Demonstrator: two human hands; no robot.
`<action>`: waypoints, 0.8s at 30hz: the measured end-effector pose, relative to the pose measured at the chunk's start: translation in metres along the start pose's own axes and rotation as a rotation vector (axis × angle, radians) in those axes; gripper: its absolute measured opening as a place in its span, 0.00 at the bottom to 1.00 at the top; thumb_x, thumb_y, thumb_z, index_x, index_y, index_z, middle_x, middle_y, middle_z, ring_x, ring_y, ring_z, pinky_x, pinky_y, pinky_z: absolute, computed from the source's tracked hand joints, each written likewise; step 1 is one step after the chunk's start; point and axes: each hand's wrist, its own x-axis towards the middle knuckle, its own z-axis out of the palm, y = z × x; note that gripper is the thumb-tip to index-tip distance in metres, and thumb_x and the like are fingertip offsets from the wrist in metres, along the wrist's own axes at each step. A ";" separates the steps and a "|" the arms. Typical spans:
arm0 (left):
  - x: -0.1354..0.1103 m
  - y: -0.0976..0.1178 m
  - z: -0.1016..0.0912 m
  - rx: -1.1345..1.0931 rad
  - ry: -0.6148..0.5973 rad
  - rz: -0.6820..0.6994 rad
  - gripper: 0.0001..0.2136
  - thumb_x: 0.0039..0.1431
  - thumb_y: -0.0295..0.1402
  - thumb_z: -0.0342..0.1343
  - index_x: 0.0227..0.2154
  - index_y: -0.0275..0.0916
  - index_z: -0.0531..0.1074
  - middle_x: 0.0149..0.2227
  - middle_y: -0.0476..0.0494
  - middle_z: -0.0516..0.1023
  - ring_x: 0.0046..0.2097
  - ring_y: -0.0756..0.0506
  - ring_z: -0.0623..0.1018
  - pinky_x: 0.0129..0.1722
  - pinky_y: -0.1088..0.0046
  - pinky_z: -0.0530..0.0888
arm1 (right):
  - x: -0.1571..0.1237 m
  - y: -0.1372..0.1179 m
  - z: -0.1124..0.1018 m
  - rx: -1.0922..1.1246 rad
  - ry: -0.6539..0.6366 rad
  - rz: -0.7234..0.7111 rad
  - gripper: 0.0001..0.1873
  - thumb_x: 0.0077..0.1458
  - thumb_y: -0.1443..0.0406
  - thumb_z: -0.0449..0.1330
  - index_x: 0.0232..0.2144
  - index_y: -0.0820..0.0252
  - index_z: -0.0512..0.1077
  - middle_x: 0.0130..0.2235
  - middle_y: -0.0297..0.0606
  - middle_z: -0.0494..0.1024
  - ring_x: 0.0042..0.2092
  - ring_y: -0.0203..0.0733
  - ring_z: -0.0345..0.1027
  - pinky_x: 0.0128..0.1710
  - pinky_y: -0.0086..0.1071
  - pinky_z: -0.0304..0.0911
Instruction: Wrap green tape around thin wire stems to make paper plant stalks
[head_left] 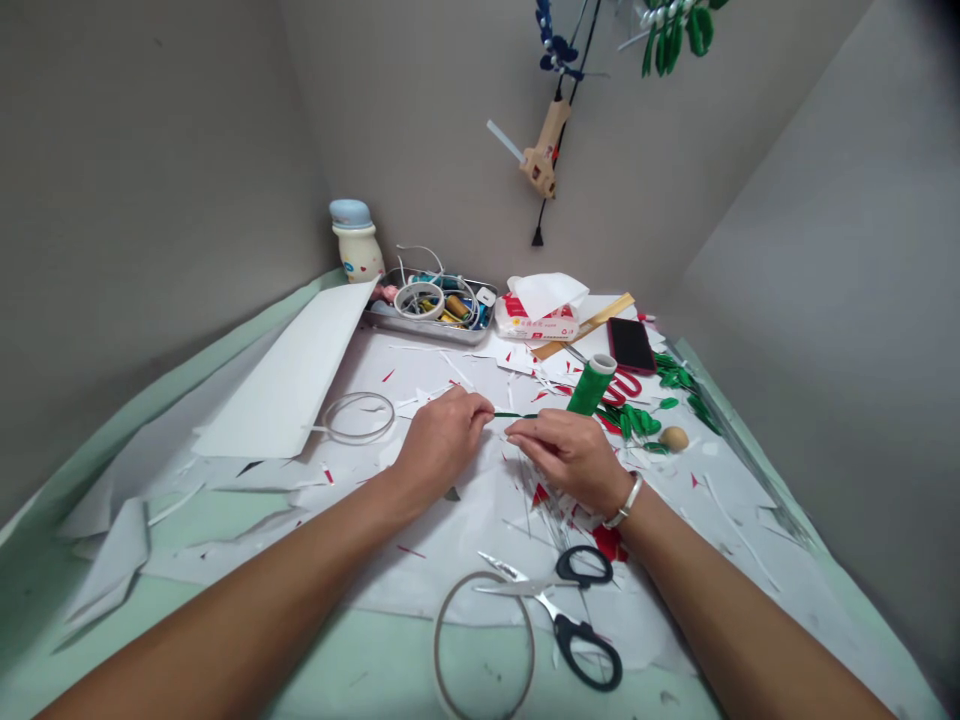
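My left hand is shut on a thin green-wrapped wire stem, which runs to the right from its fingertips. My right hand, with a silver bangle on its wrist, has its fingertips just below the stem. I cannot tell whether they grip it. Beyond the right hand stands a spool of green thread. Green leaves on wire lie to its right. Black-handled scissors rest open on the paper nearer me.
White paper scraps and red snippets litter the covered table. Farther back are a metal tray of tapes and cables, a tissue pack, a phone and a wooden ruler. A glue gun hangs on the wall.
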 end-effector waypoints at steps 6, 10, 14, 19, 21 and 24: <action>0.000 -0.002 0.003 -0.017 -0.069 0.102 0.10 0.60 0.30 0.49 0.36 0.42 0.76 0.35 0.47 0.74 0.36 0.48 0.74 0.36 0.74 0.68 | 0.003 0.004 -0.009 -0.022 0.069 0.024 0.10 0.59 0.64 0.56 0.35 0.58 0.77 0.26 0.35 0.75 0.29 0.36 0.67 0.32 0.29 0.60; 0.001 -0.001 0.003 -0.125 -0.126 0.172 0.10 0.59 0.28 0.49 0.37 0.43 0.76 0.37 0.47 0.73 0.37 0.49 0.74 0.37 0.75 0.68 | 0.006 0.011 -0.012 0.046 0.134 0.086 0.09 0.59 0.65 0.56 0.34 0.57 0.77 0.29 0.35 0.78 0.31 0.36 0.69 0.34 0.29 0.63; 0.002 0.003 0.000 -0.232 -0.194 0.221 0.10 0.59 0.28 0.50 0.37 0.42 0.76 0.36 0.46 0.73 0.38 0.49 0.74 0.39 0.74 0.69 | 0.006 0.018 -0.011 0.120 0.179 0.159 0.08 0.57 0.65 0.58 0.33 0.56 0.77 0.31 0.35 0.79 0.33 0.38 0.71 0.35 0.30 0.65; 0.004 0.006 -0.004 -0.382 -0.254 0.212 0.09 0.58 0.28 0.50 0.35 0.41 0.76 0.34 0.47 0.74 0.38 0.49 0.74 0.41 0.74 0.69 | 0.004 0.022 -0.007 0.202 0.218 0.238 0.08 0.56 0.64 0.59 0.32 0.57 0.78 0.33 0.36 0.80 0.34 0.38 0.72 0.35 0.30 0.66; 0.004 0.006 -0.005 -0.454 -0.275 0.190 0.08 0.57 0.29 0.52 0.34 0.41 0.76 0.35 0.48 0.75 0.39 0.49 0.74 0.42 0.74 0.69 | 0.004 0.023 -0.006 0.242 0.217 0.258 0.08 0.56 0.63 0.59 0.32 0.58 0.78 0.34 0.37 0.81 0.34 0.38 0.73 0.35 0.31 0.66; 0.004 0.007 -0.006 -0.554 -0.297 0.110 0.07 0.56 0.30 0.53 0.32 0.41 0.76 0.34 0.49 0.76 0.37 0.49 0.74 0.41 0.74 0.69 | 0.005 0.025 -0.005 0.256 0.218 0.285 0.08 0.55 0.62 0.59 0.32 0.58 0.78 0.34 0.38 0.81 0.34 0.39 0.73 0.35 0.31 0.67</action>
